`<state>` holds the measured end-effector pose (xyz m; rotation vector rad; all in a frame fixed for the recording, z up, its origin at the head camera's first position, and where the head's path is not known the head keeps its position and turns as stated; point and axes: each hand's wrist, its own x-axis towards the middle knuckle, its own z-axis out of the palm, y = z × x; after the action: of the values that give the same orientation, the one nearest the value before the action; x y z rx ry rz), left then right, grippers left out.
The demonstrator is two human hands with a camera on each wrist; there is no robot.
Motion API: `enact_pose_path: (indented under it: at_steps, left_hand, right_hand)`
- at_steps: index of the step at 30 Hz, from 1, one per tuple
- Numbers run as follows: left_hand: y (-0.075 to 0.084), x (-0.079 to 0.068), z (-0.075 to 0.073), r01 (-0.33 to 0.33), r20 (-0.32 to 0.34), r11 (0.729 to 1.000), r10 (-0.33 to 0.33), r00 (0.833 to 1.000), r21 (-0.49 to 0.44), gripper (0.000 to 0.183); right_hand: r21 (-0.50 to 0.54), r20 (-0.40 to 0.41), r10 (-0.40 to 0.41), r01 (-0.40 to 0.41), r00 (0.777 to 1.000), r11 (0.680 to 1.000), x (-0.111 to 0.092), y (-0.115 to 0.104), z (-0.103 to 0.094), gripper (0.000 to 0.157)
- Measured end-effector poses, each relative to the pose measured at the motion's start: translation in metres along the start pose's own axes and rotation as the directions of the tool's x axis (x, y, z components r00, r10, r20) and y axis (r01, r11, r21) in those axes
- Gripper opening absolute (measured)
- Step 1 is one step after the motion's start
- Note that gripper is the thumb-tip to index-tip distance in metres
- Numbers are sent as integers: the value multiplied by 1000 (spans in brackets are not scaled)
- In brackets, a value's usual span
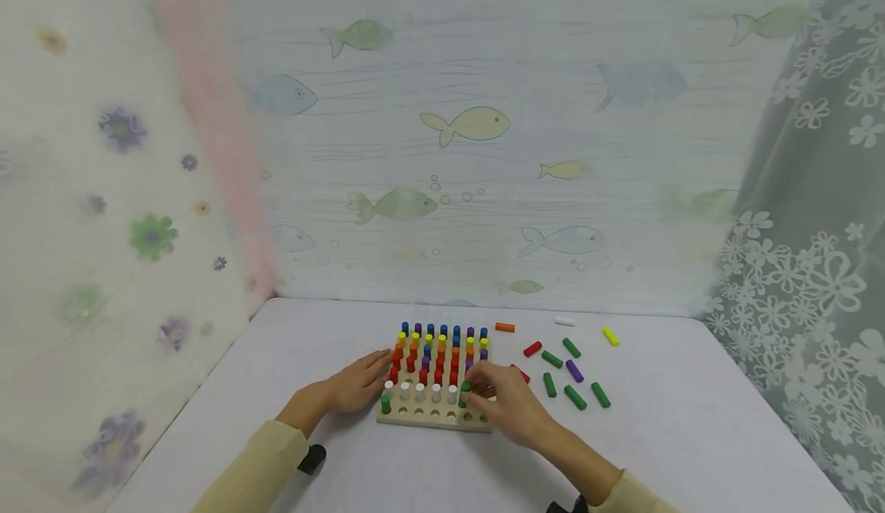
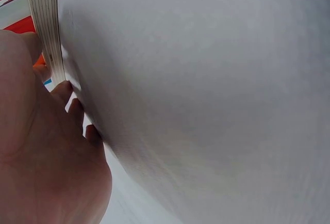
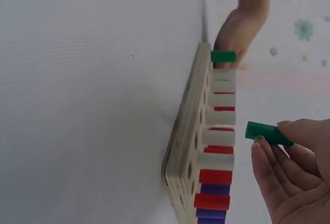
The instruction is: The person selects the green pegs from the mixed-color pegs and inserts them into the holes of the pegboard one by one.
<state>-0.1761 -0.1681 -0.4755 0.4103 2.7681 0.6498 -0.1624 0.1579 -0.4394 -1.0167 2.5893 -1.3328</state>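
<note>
A wooden pegboard (image 1: 435, 421) stands on the table with rows of coloured pegs upright in its holes. White pegs (image 1: 419, 392) fill much of the second row from the front. A single green peg (image 1: 386, 404) stands at the front row's left end, and several front holes are bare. My left hand (image 1: 357, 382) rests along the board's left side, its fingertips touching the edge (image 2: 46, 28). Between thumb and fingers my right hand (image 1: 510, 404) pinches another green peg (image 3: 265, 132). In the right wrist view this peg is apart from the board, tilted beside the white pegs (image 3: 220, 137).
Loose pegs lie right of the board: several green ones (image 1: 575, 398), a purple peg (image 1: 575, 371), a red peg (image 1: 532, 349), a yellow peg (image 1: 611, 336), a white peg (image 1: 565, 321) and an orange peg (image 1: 505, 327). Patterned curtains (image 1: 477, 190) hang behind the table.
</note>
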Motion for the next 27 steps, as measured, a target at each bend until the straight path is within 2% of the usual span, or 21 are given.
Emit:
enact_pose_path:
  at_steps: [4, 13, 20, 27]
  left_hand:
    - [1, 0, 0, 5, 2, 1000, -5, 1000, 12, 59]
    - [-6, 5, 4, -2, -8, 1000, 2, 1000, 5, 60]
    - [-10, 8, 6, -17, -8, 1000, 17, 1000, -2, 61]
    - [-16, 12, 10, -15, -35, 1000, 15, 999, 11, 59]
  right_hand:
    - [11, 14, 11, -11, 1000, 1000, 3, 1, 6, 12]
    - [14, 22, -39, 39, 999, 999, 11, 2, 20, 10]
    - [38, 52, -15, 13, 999, 999, 17, 0, 27, 13]
    - [48, 82, -33, 29, 996, 998, 23, -2, 35, 11]
